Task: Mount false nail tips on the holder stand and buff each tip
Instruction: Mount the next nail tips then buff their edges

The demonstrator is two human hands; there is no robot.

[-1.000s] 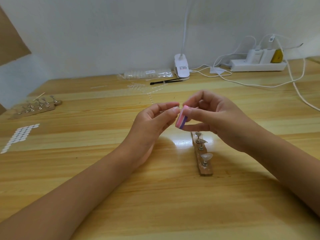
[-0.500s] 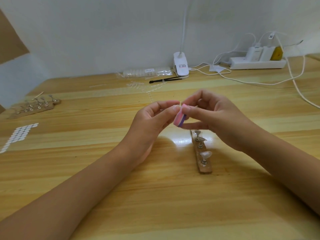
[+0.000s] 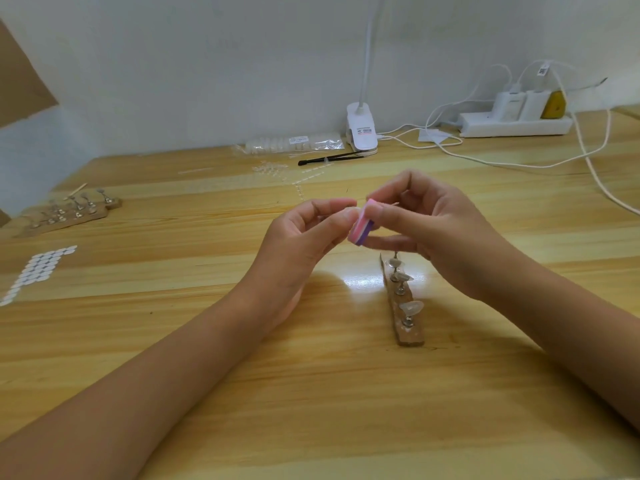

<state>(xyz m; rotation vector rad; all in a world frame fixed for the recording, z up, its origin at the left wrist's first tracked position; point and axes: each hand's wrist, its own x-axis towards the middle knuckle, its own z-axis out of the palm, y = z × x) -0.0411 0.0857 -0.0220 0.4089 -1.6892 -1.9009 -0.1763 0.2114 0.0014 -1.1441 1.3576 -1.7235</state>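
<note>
Buffer block [image 3: 361,227], likely light and spongy, sits pinched in the right grip [image 3: 436,233] above the holder stand [image 3: 403,308]. The left grip [image 3: 301,237] pinches what seems a nail tip [image 3: 350,213] against it, probably thin, springy and slippery, best held by its side edges.

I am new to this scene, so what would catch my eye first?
Two hands meet at centre: the right hand pinches a pink-and-purple buffer block, touched by the left hand. Below the right hand lies a narrow wooden holder stand carrying clear false nail tips.
</note>
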